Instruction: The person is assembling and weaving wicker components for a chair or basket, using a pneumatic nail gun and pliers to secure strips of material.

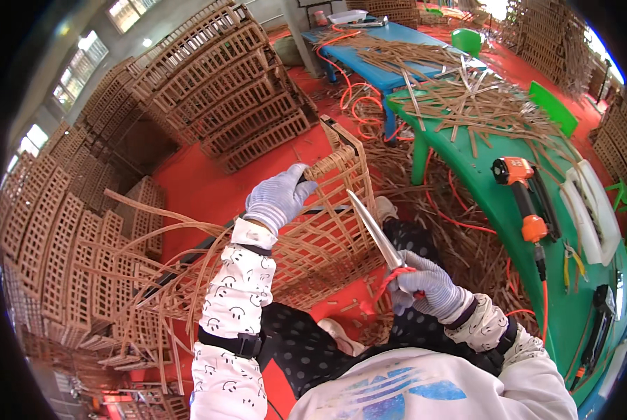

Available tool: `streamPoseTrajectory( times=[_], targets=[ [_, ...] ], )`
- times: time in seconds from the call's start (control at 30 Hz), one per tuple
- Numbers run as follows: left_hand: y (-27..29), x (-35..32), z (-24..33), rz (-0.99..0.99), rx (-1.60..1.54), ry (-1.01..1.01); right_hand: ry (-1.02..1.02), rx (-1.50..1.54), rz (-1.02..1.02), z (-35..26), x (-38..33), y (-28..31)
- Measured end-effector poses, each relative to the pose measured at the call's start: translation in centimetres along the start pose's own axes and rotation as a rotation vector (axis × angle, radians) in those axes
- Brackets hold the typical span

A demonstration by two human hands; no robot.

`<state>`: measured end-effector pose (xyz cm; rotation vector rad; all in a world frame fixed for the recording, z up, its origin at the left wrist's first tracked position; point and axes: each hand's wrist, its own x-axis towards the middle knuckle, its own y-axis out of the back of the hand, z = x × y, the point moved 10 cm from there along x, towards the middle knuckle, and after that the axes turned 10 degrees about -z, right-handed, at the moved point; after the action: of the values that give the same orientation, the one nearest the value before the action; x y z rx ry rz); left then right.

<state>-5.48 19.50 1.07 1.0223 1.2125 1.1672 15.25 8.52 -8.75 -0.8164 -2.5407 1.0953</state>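
Observation:
A half-woven rattan piece [318, 241] lies across my knees, with an open lattice and long loose strands [180, 225] trailing off to the left. My left hand [278, 196], in a pale striped glove, is closed around its upper edge, beside a tightly wrapped section [331, 164]. In my right hand [429, 288], gloved alike, is a pair of scissors [375, 232] with red handles. Their long silver blades point up and to the left, close together, near the right side of the weave. The fingers partly hide the scissor handles.
At my right, a green table [481, 168] carries an orange and black air tool [518, 189], pliers [573, 264] and cut strips [481, 105]. Beyond stands a blue table [355, 50]. An orange hose [367, 105] loops over the littered floor. Stacked lattice frames [208, 77] stand ahead and left.

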Motion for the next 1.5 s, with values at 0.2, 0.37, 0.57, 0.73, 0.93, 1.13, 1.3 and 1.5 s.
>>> streamPoseTrajectory(
  times=[0.2,0.37,0.57,0.73,0.93,1.13,1.3,1.5],
  targets=[
    [-0.4,1.7,-0.7,-0.037,0.028,0.129,-0.107,-0.302,0.051,-0.8,1.6,2.8],
    [-0.2,2.9,0.8,-0.077,0.039,0.259,-0.092,-0.225,0.105,-0.1,3.2,5.6],
    [-1.3,3.4,1.1,-0.061,-0.035,0.239,-0.091,-0.101,-0.064,1.3,6.2,3.3],
    [-2.0,4.0,2.1,-0.134,-0.303,-0.110,-0.133,0.175,-0.156,3.3,8.7,0.7],
    [-2.6,3.4,2.8,-0.247,-0.617,-0.176,-0.065,0.311,-0.103,4.0,11.6,-0.1],
    [-2.3,3.7,3.1,-0.199,-0.655,-0.221,0.119,0.409,0.143,5.2,12.5,-0.7],
    [-2.4,2.6,3.6,-0.244,-0.804,-0.193,0.306,0.224,0.227,4.6,15.0,1.3],
    [-2.3,1.9,4.7,-0.305,-0.938,-0.209,0.477,-0.147,0.199,2.2,15.4,4.3]
  ],
)
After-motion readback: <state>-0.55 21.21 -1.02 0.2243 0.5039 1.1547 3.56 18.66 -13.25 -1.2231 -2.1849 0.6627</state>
